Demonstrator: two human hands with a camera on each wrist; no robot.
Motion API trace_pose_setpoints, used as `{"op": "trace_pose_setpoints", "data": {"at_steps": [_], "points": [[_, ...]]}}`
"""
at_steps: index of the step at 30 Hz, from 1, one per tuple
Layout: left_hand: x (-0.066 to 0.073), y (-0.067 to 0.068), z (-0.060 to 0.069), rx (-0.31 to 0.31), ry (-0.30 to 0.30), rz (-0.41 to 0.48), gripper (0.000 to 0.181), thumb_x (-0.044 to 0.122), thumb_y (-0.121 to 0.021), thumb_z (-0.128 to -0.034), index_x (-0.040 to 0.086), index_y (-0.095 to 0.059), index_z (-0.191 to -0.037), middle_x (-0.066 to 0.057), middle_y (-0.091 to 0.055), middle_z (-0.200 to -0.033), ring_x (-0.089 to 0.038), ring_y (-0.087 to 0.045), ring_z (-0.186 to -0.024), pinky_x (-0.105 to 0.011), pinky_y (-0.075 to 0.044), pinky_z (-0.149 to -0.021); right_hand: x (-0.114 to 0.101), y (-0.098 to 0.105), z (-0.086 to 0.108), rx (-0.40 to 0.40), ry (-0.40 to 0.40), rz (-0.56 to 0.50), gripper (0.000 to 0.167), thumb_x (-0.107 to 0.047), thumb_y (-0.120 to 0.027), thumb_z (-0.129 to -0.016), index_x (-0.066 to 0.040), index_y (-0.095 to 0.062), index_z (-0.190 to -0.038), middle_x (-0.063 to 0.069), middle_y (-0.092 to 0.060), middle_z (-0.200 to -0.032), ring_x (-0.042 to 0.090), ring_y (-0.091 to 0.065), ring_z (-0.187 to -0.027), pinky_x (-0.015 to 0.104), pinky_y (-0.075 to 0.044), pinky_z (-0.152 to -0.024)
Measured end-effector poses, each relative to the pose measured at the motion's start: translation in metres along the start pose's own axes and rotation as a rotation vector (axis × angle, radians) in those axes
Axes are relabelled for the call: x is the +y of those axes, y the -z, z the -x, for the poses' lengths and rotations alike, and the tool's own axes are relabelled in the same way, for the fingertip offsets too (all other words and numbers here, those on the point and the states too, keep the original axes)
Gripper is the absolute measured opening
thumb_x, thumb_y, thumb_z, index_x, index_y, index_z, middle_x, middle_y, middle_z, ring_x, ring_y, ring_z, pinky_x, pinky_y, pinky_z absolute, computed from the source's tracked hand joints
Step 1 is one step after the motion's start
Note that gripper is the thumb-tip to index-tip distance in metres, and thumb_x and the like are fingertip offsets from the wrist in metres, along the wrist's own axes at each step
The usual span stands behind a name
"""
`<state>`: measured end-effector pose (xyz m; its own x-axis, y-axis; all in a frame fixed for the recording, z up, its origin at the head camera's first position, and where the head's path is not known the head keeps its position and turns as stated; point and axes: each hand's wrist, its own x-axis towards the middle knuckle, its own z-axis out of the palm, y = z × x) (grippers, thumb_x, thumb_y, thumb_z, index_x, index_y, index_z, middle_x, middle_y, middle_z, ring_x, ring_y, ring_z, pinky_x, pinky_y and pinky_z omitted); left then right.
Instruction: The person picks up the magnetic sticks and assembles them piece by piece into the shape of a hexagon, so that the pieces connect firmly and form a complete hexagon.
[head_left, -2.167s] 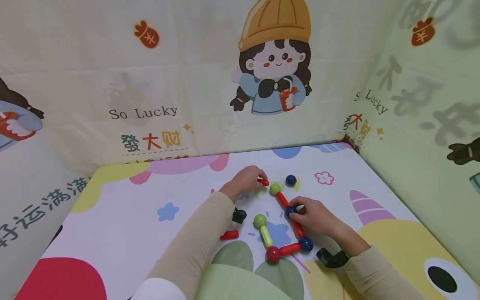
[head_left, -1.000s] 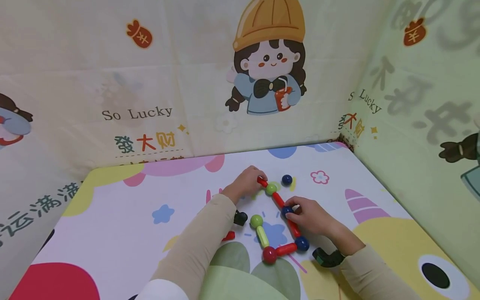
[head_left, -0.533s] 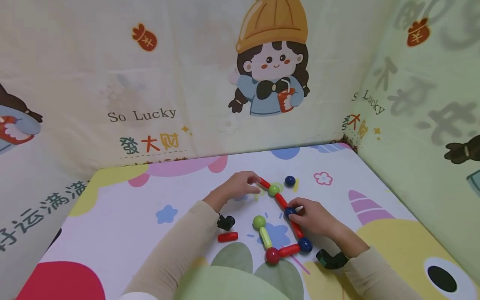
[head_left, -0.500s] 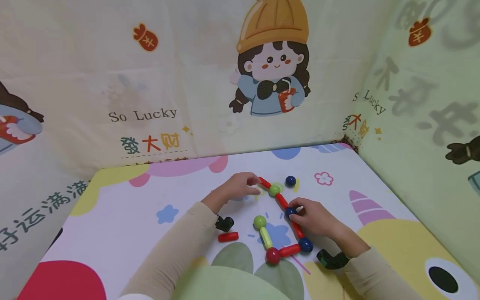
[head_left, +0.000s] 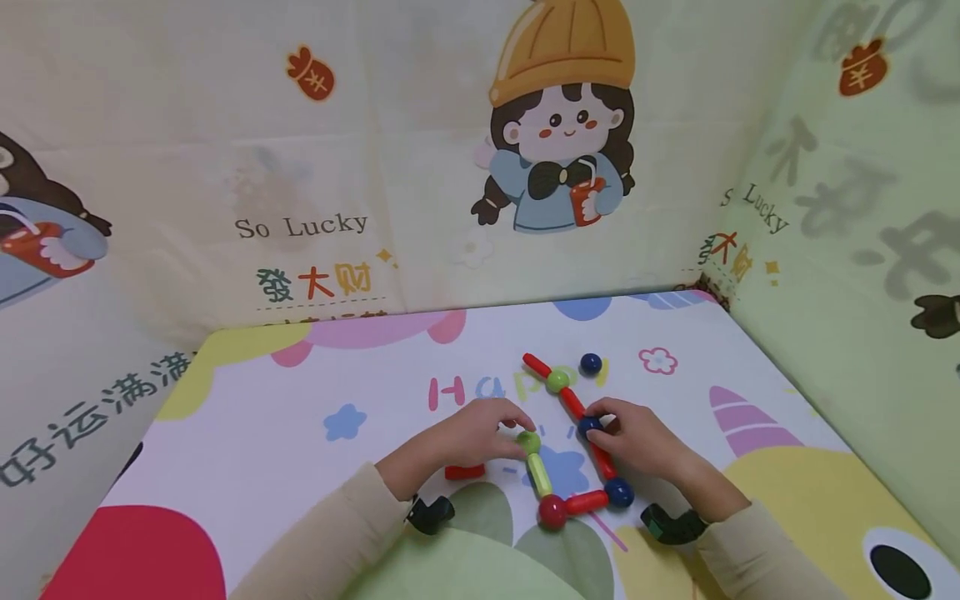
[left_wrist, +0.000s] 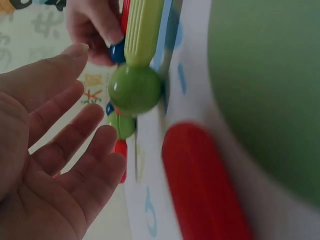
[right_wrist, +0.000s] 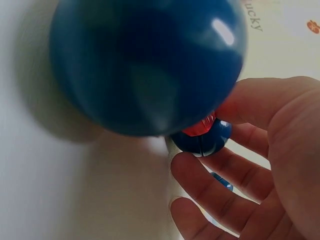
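A chain of coloured rods and balls lies on the table. My right hand (head_left: 643, 440) pinches its middle blue ball (head_left: 589, 427) between thumb and fingers; in the right wrist view that blue ball (right_wrist: 202, 142) sits behind a nearer, larger-looking blue ball (right_wrist: 150, 65). My left hand (head_left: 472, 433) is beside the green ball (head_left: 528, 442) at the end of the yellow-green rod (head_left: 538, 475). Seen from the left wrist, its fingers are spread and stay apart from that green ball (left_wrist: 135, 90). At the chain's far end a red rod (head_left: 537, 365) joins another green ball (head_left: 557, 382).
A loose red rod (head_left: 465, 472) lies under my left wrist. A single blue ball (head_left: 591, 364) rests beyond the chain. A red ball (head_left: 552, 512) and another blue ball (head_left: 618, 492) form the near corners. Printed cloth walls (head_left: 420, 275) stand behind the table.
My left hand joined a red rod to the far green ball, let go of it, and came back toward the near green ball. My right hand keeps its pinch on the blue ball.
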<state>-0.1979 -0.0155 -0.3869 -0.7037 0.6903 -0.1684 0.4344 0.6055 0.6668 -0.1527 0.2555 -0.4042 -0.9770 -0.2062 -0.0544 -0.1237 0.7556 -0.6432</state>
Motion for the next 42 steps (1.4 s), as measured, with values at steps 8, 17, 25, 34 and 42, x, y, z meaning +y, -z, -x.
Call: {"op": "trace_pose_setpoints", "data": {"at_steps": [8, 17, 25, 34, 42], "points": [[0.009, -0.017, 0.003, 0.0, -0.124, -0.242, 0.029, 0.02, -0.07, -0.095, 0.019, -0.072, -0.124, 0.006, -0.06, -0.133, -0.014, -0.049, -0.13, -0.027, -0.046, -0.1, 0.001, 0.003, 0.0, -0.015, 0.017, 0.009, 0.027, -0.014, -0.072, -0.092, -0.006, -0.065, -0.117, 0.004, -0.065, -0.105, 0.017, -0.06, -0.086, 0.03, -0.056, -0.072], [0.009, -0.025, 0.003, -0.001, -0.138, -0.283, 0.029, 0.019, -0.065, -0.0983, 0.018, -0.07, -0.127, 0.001, -0.057, -0.139, -0.016, -0.047, -0.132, -0.027, -0.044, -0.102, 0.001, 0.004, 0.004, -0.043, 0.04, 0.019, 0.025, -0.014, -0.074, -0.09, -0.006, -0.066, -0.112, 0.003, -0.066, -0.102, 0.017, -0.061, -0.085, 0.029, -0.056, -0.073], [0.007, -0.03, 0.004, 0.047, -0.12, -0.215, 0.02, 0.024, -0.071, -0.0945, 0.019, -0.073, -0.114, 0.001, -0.057, -0.126, -0.013, -0.051, -0.118, -0.022, -0.048, -0.093, 0.0, 0.007, 0.013, -0.085, 0.036, 0.011, 0.025, -0.017, -0.075, -0.089, -0.008, -0.067, -0.111, 0.001, -0.065, -0.103, 0.017, -0.061, -0.086, 0.029, -0.054, -0.074], [0.008, -0.031, 0.005, 0.073, -0.145, -0.233, 0.022, 0.025, -0.073, -0.093, 0.017, -0.075, -0.113, 0.001, -0.06, -0.125, -0.013, -0.053, -0.118, -0.023, -0.047, -0.094, 0.004, 0.044, -0.01, 0.032, 0.069, 0.062, 0.034, -0.023, -0.072, -0.093, -0.002, -0.066, -0.119, 0.009, -0.068, -0.108, 0.026, -0.063, -0.094, 0.033, -0.054, -0.072], [0.008, -0.031, 0.006, 0.061, -0.119, -0.22, 0.023, 0.026, -0.074, -0.0921, 0.018, -0.075, -0.114, 0.002, -0.06, -0.127, -0.013, -0.052, -0.121, -0.025, -0.047, -0.097, 0.009, 0.051, -0.056, 0.104, 0.027, 0.077, 0.041, -0.021, -0.069, -0.095, 0.0, -0.062, -0.13, 0.022, -0.063, -0.123, 0.037, -0.06, -0.106, 0.041, -0.056, -0.077]]}}
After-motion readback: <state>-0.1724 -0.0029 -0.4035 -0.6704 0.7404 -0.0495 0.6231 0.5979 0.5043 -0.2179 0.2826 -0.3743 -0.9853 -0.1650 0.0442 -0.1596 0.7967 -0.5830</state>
